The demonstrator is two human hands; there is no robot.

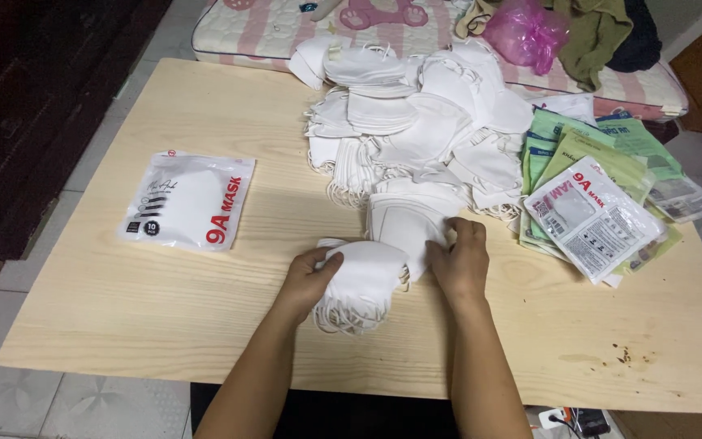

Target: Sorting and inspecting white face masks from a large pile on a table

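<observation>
My left hand [309,278] grips the left side of a small stack of white face masks [363,284] lying near the front of the pale wooden table [164,317]. My right hand [459,258] rests at the stack's right side, fingers pinching the edge of a mask from the neighbouring white stack [408,219]. A large heap of loose white masks [416,122] spreads across the table behind both hands.
A sealed white mask packet [190,200] lies at the left. A pile of empty packets [591,215], white and green, sits at the right. Behind the table is a pink-patterned mattress [270,32] with a pink plastic bag [526,32] and clothes.
</observation>
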